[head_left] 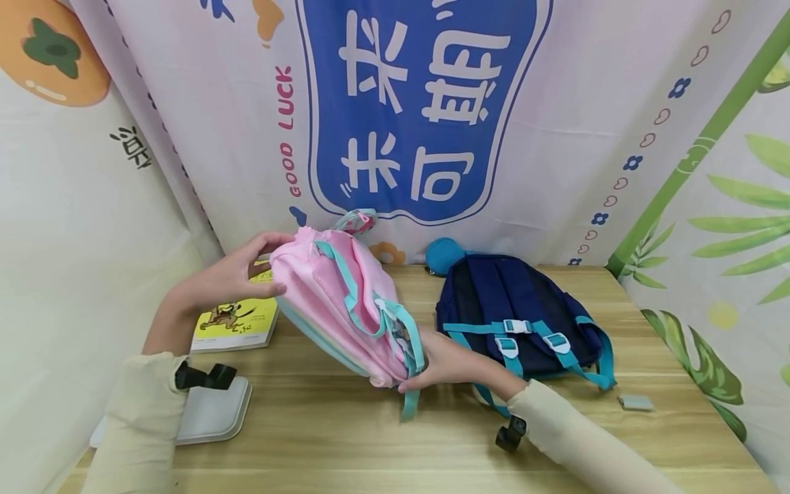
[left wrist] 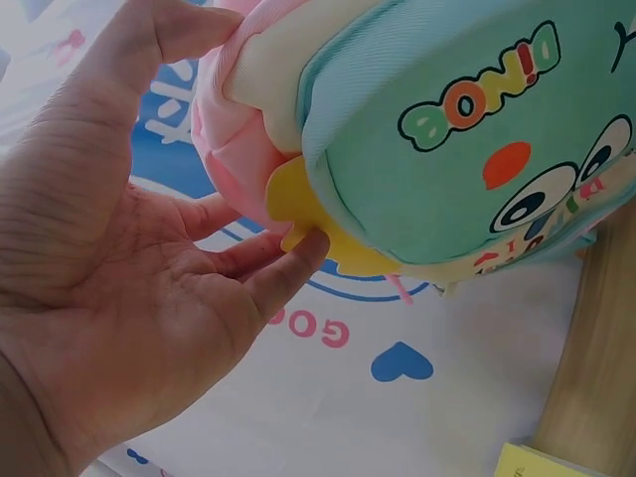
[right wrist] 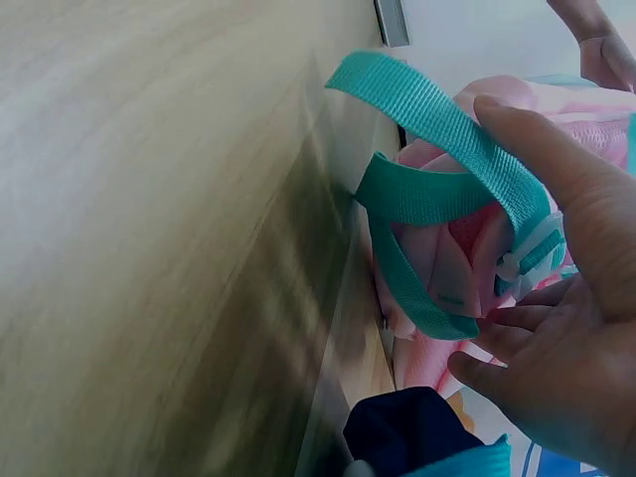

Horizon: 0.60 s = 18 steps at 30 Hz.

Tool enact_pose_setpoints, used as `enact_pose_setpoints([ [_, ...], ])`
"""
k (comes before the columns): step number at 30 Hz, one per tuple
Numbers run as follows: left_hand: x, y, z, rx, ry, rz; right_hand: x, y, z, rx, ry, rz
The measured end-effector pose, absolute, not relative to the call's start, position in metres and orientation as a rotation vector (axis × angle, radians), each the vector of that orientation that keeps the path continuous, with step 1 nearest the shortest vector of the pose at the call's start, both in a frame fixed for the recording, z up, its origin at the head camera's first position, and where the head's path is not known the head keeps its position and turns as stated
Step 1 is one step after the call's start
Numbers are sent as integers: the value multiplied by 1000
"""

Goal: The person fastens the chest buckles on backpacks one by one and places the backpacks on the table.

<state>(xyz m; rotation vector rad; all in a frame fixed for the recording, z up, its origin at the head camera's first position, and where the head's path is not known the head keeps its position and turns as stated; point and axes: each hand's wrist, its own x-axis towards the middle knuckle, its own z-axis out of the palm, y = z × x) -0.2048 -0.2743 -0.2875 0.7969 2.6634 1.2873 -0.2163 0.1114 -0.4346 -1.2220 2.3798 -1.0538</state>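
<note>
Fingers [left wrist: 288, 273] of left hand [head_left: 222, 278] hold one end of pink backpack [head_left: 315, 274], right hand [head_left: 447, 360] grips opposite end near teal straps [right wrist: 427, 199], backpack tilted over table [head_left: 308, 446] beside navy backpack [head_left: 478, 291].

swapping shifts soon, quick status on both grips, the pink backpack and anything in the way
Left grip and right grip holding opposite ends of pink backpack. Backpack tilted. Navy backpack close beside right grip, possible snag.

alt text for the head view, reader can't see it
A person's left hand and right hand hold a tilted pink backpack at a wooden table. A navy backpack lies to the right, a yellow book to the left.
</note>
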Motion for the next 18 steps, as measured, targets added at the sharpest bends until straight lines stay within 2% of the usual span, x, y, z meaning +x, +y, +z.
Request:
enact_pose_setpoints([
  [18, -196, -284, -304, 723, 2681, 1246, -212, 110, -434, -1240, 2409, -1055],
])
